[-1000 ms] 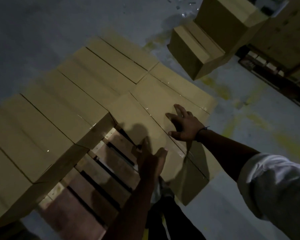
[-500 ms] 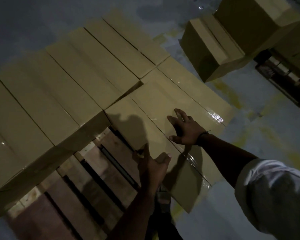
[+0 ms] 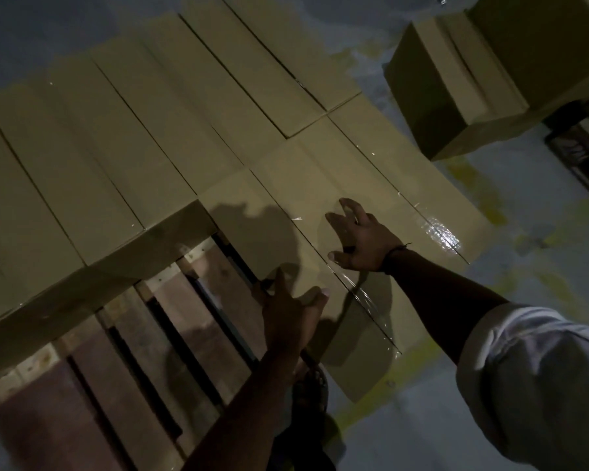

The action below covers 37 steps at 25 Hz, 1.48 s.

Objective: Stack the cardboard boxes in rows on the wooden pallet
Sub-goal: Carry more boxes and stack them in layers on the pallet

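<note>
Reaching low in the frame, we have our left hand [image 3: 293, 307], fingers apart, at the near left edge of a taped cardboard box [image 3: 286, 229] on the wooden pallet's [image 3: 170, 334] right side, with bare slats showing at lower left. Just beyond, our right hand [image 3: 364, 243] lies spread-fingered on its top. Rows of sealed boxes [image 3: 116, 147] fill the pallet toward the upper left, contents hidden; more boxes [image 3: 456, 79] stand at upper right.
</note>
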### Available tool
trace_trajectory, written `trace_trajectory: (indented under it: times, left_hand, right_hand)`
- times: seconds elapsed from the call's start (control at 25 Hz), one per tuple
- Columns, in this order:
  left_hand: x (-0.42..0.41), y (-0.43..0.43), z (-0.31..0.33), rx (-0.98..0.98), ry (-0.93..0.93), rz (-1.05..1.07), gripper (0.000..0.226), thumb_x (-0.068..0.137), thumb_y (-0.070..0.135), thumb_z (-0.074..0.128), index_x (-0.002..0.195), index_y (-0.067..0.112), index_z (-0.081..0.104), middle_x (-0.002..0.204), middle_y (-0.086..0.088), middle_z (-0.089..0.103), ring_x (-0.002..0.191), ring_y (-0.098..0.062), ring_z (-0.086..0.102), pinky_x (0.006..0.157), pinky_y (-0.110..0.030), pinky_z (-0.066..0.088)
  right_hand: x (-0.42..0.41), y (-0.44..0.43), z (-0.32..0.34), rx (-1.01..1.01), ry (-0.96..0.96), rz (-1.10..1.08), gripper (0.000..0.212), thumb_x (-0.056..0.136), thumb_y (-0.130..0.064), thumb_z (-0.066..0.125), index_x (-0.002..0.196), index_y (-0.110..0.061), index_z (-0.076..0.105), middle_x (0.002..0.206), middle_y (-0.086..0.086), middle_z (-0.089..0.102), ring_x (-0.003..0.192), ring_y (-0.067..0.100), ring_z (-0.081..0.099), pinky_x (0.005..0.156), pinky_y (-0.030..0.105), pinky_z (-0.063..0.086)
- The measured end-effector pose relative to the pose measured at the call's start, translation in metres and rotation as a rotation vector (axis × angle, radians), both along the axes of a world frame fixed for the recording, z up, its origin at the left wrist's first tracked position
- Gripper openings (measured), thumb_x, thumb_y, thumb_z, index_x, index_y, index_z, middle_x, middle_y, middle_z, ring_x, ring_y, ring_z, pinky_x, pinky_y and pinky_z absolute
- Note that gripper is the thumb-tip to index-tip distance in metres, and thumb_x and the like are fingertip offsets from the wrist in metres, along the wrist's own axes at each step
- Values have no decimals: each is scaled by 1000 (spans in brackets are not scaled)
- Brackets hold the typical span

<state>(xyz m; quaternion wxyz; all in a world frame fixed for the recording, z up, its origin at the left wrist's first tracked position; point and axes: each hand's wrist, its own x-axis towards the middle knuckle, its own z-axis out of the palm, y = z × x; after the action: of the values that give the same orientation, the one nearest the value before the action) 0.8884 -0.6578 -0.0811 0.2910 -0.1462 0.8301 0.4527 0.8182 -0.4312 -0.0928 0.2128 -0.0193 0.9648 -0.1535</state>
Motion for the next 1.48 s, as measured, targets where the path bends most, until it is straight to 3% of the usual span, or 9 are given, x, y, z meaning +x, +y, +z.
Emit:
trace_trajectory:
  times: [0.08, 0.24, 0.44, 0.68, 0.84, 1.08, 1.28, 1.48]
  left_hand:
    - [0, 4, -5, -1, -4, 3, 99, 75, 58, 80, 155, 26, 33, 162, -6, 6, 126, -29, 49, 88, -36, 52]
    - [-4, 4, -16, -30, 14, 5, 90, 76, 56, 80, 151, 27, 40, 162, -8, 9, 113, -12, 41, 79, -31, 50]
    - [-3, 6, -29, -58, -48, -3, 102, 73, 59, 80, 156, 30, 29, 164, -10, -3, 128, -38, 49, 91, -47, 56]
    - [2, 5, -37, -84, -37, -25, 110, 71, 64, 78, 159, 32, 20, 163, -11, -9, 133, -42, 45, 96, -47, 53]
    - [6, 4, -39, -43, -3, -9, 116, 57, 76, 69, 156, 33, 26, 159, -1, -3, 132, -41, 44, 95, -50, 54]
    - [4, 4, -43, -57, -1, -128, 120, 62, 77, 67, 160, 31, 16, 162, -3, -9, 139, -47, 37, 96, -52, 52]
    - [1, -2, -48, -83, -25, -183, 114, 76, 58, 79, 161, 32, 8, 165, -12, -14, 141, -45, 38, 99, -49, 52]
    - [-4, -2, -39, -52, -108, -173, 109, 83, 46, 78, 162, 31, 4, 167, -11, -12, 147, -40, 28, 105, -48, 47]
  right_hand:
    - [-6, 5, -5, 7, -6, 17, 93, 80, -62, 70, 155, -34, 23, 165, -2, -2, 133, 41, 36, 100, 52, 47]
    - [-12, 3, -14, 44, -8, 30, 91, 79, -63, 69, 154, -34, 27, 165, -1, 3, 135, 40, 30, 101, 54, 46]
    - [-14, 0, -21, 49, 2, 34, 90, 79, -61, 70, 154, -32, 30, 165, 3, 5, 136, 39, 28, 101, 52, 45]
    - [-7, -4, -28, 88, 32, 45, 84, 80, -62, 66, 151, -34, 32, 164, 3, 8, 135, 37, 31, 101, 50, 45]
    - [-1, -9, -32, 131, 89, 36, 76, 80, -61, 63, 146, -31, 39, 162, 4, 19, 132, 39, 36, 98, 54, 46]
    - [7, -34, -30, 331, 94, -39, 59, 82, -51, 48, 133, -23, 45, 148, 8, 39, 134, 39, 35, 99, 57, 40]
    - [19, -24, -34, 234, -21, -307, 80, 88, -65, 48, 153, -28, 20, 166, 9, 5, 150, 46, 6, 112, 70, 14]
    - [26, -16, -37, 211, -82, -249, 94, 86, -72, 41, 158, -25, 4, 168, 9, -5, 151, 44, -2, 113, 68, 20]
